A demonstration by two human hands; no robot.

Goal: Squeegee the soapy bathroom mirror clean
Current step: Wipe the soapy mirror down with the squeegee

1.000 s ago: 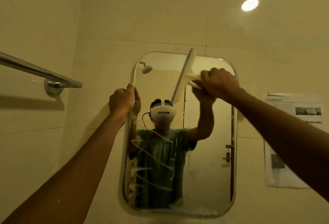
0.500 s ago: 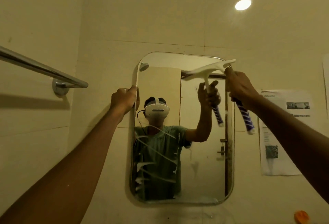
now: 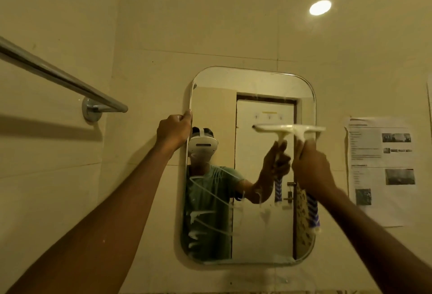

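A: And there was the squeegee (image 3: 304, 131), white blade held level across the right half of the mirror (image 3: 252, 106), about a third of the way down the glass!

B: The right hand (image 3: 311, 167) sat directly below that blade, fist closed around the handle just under the white neck. The blue-and-white striped end of the handle poked out beneath the wrist, pointing down.

A: Blade above the knuckles, handle running down through the fist. Its right tip reached the mirror's right edge. Whether the rubber was pressed on the glass, I couldn't tell; it was blurred.

B: Over on the other side, the left hand (image 3: 174, 131) was curled over the mirror's left edge, fingers clamped on the rim, roughly level with the blade and well apart from it.

A: And the glass itself?

B: White soap streaks (image 3: 210, 214) crossed the lower left, over the reflection of a green shirt. A band of suds lay along the bottom edge. The upper part looked mostly clear.

A: Around it, a towel bar (image 3: 58, 78) was fixed to the tiled wall on the left, and a printed sheet (image 3: 381, 169) was stuck to the wall just right of the mirror, behind the right forearm.
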